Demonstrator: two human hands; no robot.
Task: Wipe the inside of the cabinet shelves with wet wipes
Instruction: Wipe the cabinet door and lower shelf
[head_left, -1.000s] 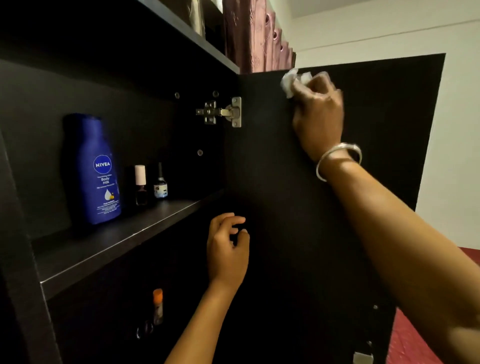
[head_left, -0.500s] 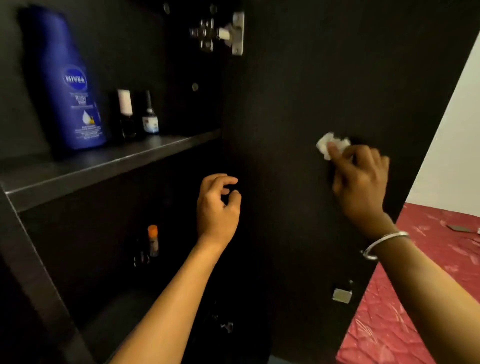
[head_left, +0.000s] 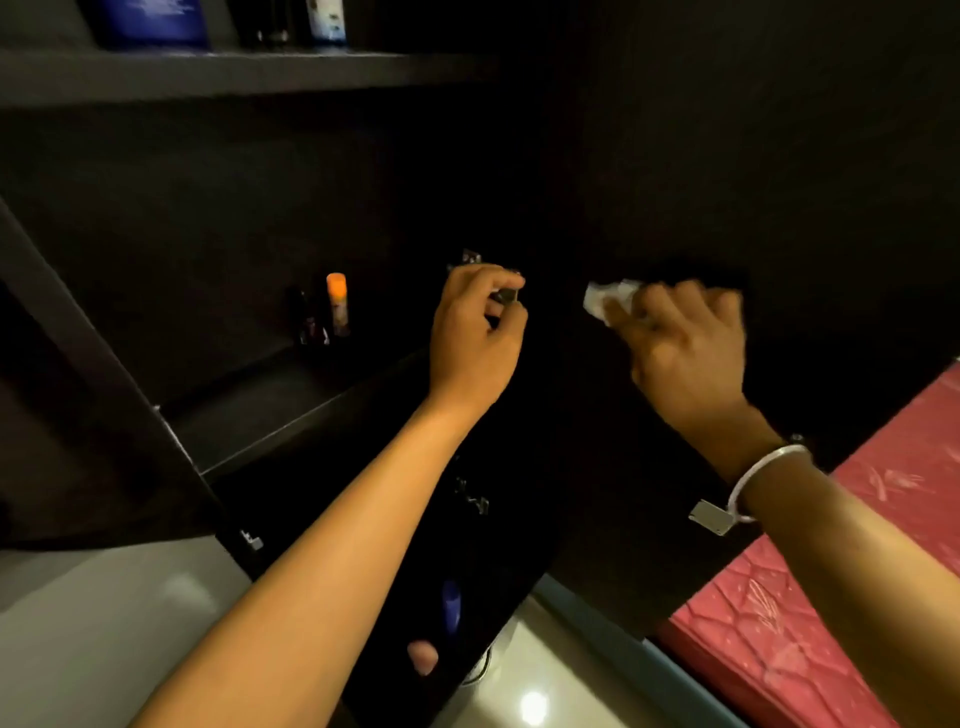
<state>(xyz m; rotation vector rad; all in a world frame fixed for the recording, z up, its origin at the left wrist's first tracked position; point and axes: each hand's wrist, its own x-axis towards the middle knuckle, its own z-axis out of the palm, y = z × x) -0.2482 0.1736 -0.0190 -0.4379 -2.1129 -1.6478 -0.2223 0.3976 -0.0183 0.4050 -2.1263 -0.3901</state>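
- The step in hand looks like wiping the inner face of the open cabinet door (head_left: 675, 156). The right hand (head_left: 685, 353) has its fingers curled round a crumpled white wet wipe (head_left: 608, 299) and presses it against the door panel, about midway down and nearer the hinge edge than the free edge.
- The left hand (head_left: 478, 332) is raised just beside the hinge edge of the door, fingers loosely curled near a small metal fitting. Whether it pinches that fitting or only hovers in front of it, I cannot tell.
- The shelves themselves seem not yet reached by the wipe. The upper shelf (head_left: 234, 73) carries bottles at its top edge, and the lower shelf (head_left: 249, 410) has an orange-capped bottle (head_left: 337, 304) with some small dark items at its back corner.
- Next move, as I judge it: carry the stroke on to the door's bottom edge, then take the wipe onto a shelf, which would call for working round or lifting the bottles.
- Hard to make out: the cabinet is very dark, the wiping hand is blurred, the bottles on the upper shelf are cut off by the frame, and the wipe is mostly hidden under the fingers.
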